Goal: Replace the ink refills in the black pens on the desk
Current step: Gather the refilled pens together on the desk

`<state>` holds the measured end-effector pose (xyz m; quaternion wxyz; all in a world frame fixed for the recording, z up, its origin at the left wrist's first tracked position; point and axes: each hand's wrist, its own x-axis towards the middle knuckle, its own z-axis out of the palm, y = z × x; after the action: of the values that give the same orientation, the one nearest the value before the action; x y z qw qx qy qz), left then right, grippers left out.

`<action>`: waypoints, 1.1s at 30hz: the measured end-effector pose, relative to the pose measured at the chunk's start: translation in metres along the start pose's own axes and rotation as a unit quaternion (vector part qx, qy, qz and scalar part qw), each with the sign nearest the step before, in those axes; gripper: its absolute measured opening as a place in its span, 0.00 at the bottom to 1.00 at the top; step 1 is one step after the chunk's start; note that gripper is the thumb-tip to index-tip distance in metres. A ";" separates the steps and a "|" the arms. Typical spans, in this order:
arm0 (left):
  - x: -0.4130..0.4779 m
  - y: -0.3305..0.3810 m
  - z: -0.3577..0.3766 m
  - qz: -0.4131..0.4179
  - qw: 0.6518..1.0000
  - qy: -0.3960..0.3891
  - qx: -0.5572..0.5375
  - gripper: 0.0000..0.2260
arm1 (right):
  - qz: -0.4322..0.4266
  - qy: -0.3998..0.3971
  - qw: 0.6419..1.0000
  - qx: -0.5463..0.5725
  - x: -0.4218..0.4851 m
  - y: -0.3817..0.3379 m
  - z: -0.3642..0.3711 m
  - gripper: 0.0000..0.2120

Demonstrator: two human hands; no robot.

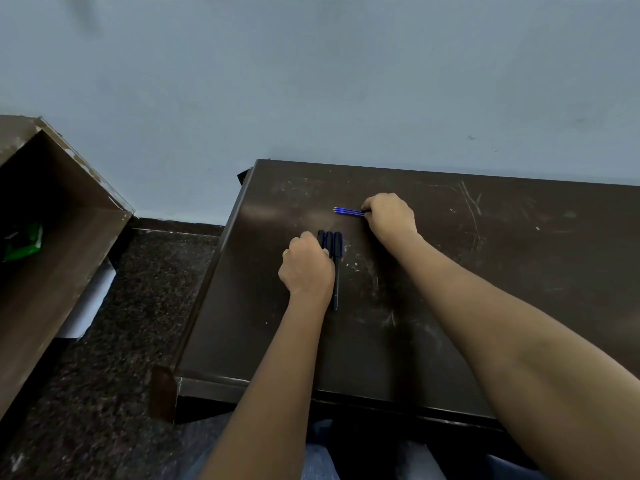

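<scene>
Three black pens (333, 247) lie side by side on the dark desk (450, 289), pointing away from me. My left hand (306, 266) rests over their left side, fingers curled onto the pens. The rightmost pen extends toward me past that hand. Further back, a few thin blue ink refills (349, 212) lie flat together, pointing left. My right hand (389, 216) covers their right ends, fingers closed on them. Whether the refills are lifted off the desk cannot be made out.
The desk is scratched and stands against a pale blue wall (311, 81). Its left edge (221, 244) drops to a speckled dark floor (121, 341). A brown shelf unit (52, 220) stands at the left with a green item (24, 240) inside.
</scene>
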<state>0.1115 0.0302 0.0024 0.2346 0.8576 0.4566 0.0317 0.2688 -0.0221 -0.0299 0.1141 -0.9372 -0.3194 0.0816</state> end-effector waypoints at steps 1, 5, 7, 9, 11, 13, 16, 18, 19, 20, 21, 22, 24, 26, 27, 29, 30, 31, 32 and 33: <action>-0.001 0.000 0.000 -0.002 1.000 -0.003 -0.003 0.13 | 0.008 0.008 1.000 -0.006 -0.004 0.002 0.000 0.13; -0.005 0.000 0.000 -0.008 1.000 -0.015 -0.007 0.12 | 0.073 0.039 0.996 0.014 -0.033 0.014 0.003 0.11; -0.007 0.002 -0.001 -0.012 1.000 -0.019 -0.009 0.12 | 0.111 0.058 0.991 0.049 -0.053 0.023 0.005 0.12; -0.009 0.003 -0.002 -0.015 1.000 -0.024 -0.013 0.12 | 0.146 0.088 0.980 0.098 -0.074 0.032 0.007 0.11; -0.011 0.006 -0.003 -0.019 0.999 -0.028 -0.017 0.12 | 0.170 0.123 0.968 0.136 -0.093 0.038 0.009 0.11; -0.014 0.010 -0.004 -0.020 0.999 -0.032 -0.021 0.13 | 0.194 0.148 0.958 0.149 -0.110 0.043 0.012 0.10; -0.018 0.013 -0.005 -0.023 0.999 -0.036 -0.022 0.14 | 0.233 0.168 0.945 0.156 -0.129 0.048 0.015 0.11; -0.019 0.013 -0.006 -0.028 0.999 -0.040 -0.024 0.14 | 0.250 0.179 0.938 0.163 -0.137 0.050 0.018 0.12; -0.019 0.012 -0.006 -0.031 0.998 -0.042 -0.026 0.14 | 0.254 0.184 0.935 0.166 -0.140 0.050 0.020 0.12; -0.019 0.012 -0.007 -0.034 0.998 -0.044 -0.029 0.15 | 0.256 0.188 0.933 0.170 -0.142 0.049 0.022 0.12; -0.019 0.010 -0.007 -0.036 0.998 -0.045 -0.033 0.15 | 0.258 0.192 0.931 0.172 -0.144 0.048 0.024 0.12; -0.019 0.009 -0.007 -0.039 0.998 -0.045 -0.038 0.14 | 0.260 0.195 0.930 0.173 -0.144 0.047 0.025 0.12; -0.018 0.006 -0.007 -0.042 0.997 -0.044 -0.050 0.14 | 0.268 0.199 0.925 0.180 -0.144 0.044 0.025 0.13; -0.017 0.004 -0.006 -0.043 0.996 -0.046 -0.056 0.14 | 0.274 0.201 0.921 0.191 -0.142 0.043 0.026 0.13; -0.016 0.004 -0.005 -0.042 0.996 -0.047 -0.056 0.14 | 0.276 0.202 0.919 0.197 -0.140 0.042 0.026 0.13; -0.015 0.002 -0.003 -0.039 0.997 -0.049 -0.053 0.14 | 0.277 0.206 0.915 0.208 -0.138 0.041 0.026 0.13; -0.014 0.002 -0.002 -0.038 0.997 -0.048 -0.053 0.15 | 0.277 0.208 0.914 0.211 -0.137 0.041 0.027 0.13; -0.014 0.001 -0.002 -0.038 0.997 -0.047 -0.053 0.15 | 0.276 0.210 0.914 0.212 -0.136 0.041 0.027 0.13; -0.013 0.001 -0.001 -0.037 0.997 -0.046 -0.053 0.15 | 0.275 0.211 0.913 0.214 -0.135 0.041 0.027 0.13; -0.013 0.000 -0.001 -0.037 0.997 -0.045 -0.053 0.16 | 0.275 0.213 0.913 0.216 -0.134 0.041 0.027 0.13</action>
<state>0.1041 0.0204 0.0052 0.3010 0.8269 0.4750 0.0082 0.1813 -0.1317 -0.0563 0.3519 -0.9357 0.0077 -0.0249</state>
